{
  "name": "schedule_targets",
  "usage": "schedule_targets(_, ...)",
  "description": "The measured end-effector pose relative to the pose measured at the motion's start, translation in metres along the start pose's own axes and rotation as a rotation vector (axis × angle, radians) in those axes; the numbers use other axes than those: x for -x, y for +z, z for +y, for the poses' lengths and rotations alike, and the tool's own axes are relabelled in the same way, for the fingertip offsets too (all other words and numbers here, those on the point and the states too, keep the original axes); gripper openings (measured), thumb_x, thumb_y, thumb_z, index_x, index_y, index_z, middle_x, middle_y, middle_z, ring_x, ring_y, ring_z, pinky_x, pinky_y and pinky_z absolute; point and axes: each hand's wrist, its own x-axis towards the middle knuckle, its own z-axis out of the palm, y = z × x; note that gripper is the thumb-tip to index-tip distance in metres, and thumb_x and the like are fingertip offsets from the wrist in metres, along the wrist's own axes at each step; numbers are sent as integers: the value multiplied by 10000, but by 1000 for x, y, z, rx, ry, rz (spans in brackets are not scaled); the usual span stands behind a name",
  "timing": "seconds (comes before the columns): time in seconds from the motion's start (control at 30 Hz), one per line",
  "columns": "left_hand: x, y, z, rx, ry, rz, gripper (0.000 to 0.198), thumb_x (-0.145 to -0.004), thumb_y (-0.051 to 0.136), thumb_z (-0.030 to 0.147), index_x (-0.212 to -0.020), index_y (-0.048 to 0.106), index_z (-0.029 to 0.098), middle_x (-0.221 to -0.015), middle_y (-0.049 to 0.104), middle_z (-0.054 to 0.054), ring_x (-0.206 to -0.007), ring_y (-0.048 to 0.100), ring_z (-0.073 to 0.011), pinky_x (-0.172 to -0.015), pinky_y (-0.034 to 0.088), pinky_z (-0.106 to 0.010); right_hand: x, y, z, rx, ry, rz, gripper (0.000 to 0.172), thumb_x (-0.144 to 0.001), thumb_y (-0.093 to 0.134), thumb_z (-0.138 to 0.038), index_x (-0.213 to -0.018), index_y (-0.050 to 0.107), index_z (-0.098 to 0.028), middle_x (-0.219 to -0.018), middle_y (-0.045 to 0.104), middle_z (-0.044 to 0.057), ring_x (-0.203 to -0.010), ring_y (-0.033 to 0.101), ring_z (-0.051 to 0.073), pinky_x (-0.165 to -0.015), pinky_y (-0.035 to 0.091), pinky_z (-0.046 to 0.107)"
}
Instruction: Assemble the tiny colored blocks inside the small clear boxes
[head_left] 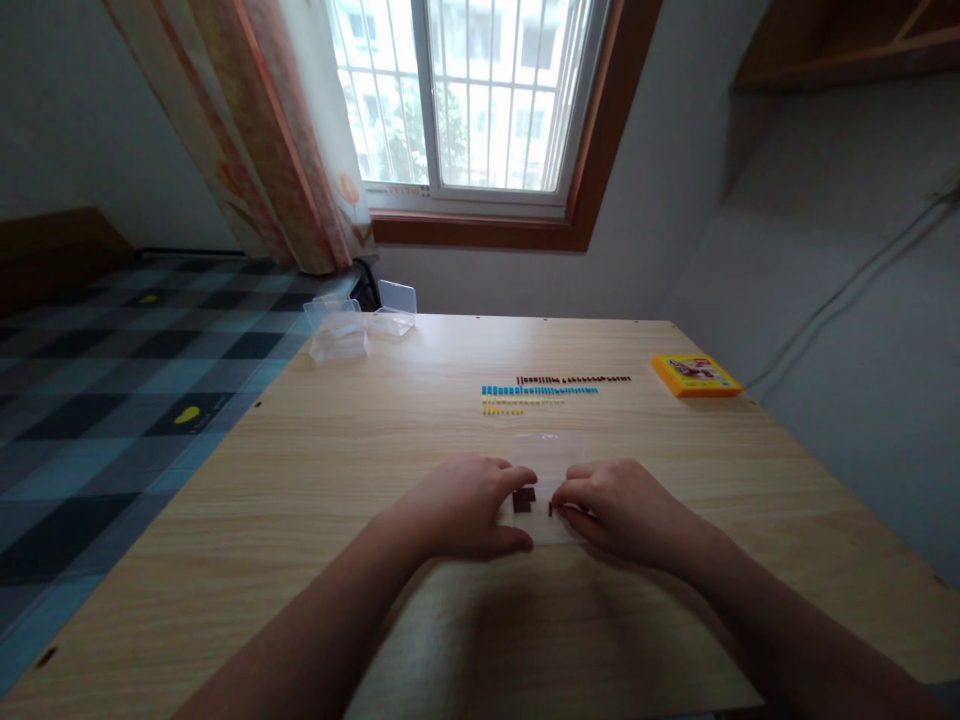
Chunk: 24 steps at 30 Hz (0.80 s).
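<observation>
A clear, flat plastic board (551, 447) lies on the table between my hands. Several dark brown pieces form a small block (523, 500) on its left part. My left hand (469, 505) rests at the board's left edge, thumb and forefinger spread apart beside that block. Fingertips pinched, my right hand (622, 505) is over the board's right part, closed on a small dark brown piece (550, 509) that stands a little right of the block. Fingers hide part of the piece and the board's right side.
Beyond the board, rows of tiny brown, blue (536, 390) and yellow pieces lie on the wooden table (300, 500). An orange-yellow box (696, 375) sits at the back right. Clear plastic containers (339, 332) stand open at the back left, near a checked bed (150, 350).
</observation>
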Motion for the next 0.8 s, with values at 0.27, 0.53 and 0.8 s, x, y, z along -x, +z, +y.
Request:
schedule_targets(0.27, 0, 1, 1, -20, -3, 12, 411, -792, 767, 475, -1128, 672, 257, -1014, 741, -39, -867, 693, -269, -689, 463, -331, -2, 5, 1, 21, -7, 12, 188, -893, 578, -170, -851, 753, -223, -843, 733, 6, -684, 598, 130, -621, 277, 280)
schedule_targets(0.53, 0, 0, 1, -23, -3, 6, 405, -788, 770, 469, -1116, 673, 252, -1001, 741, -45, -859, 693, -273, -684, 469, -333, -2, 6, 1, 20, -35, 0, 186, -904, 583, -191, -849, 754, -239, -806, 713, -4, -670, 582, 127, -616, 278, 280)
schedule_targets(0.8, 0, 3, -1, -29, -6, 7, 403, -795, 758, 481, -1116, 676, 251, -1008, 735, -54, -871, 692, -277, -708, 483, -338, -5, 13, 0, 9, -12, 53, 210, -950, 568, -233, -998, 772, -255, -846, 718, 15, -687, 601, 138, -633, 322, 269)
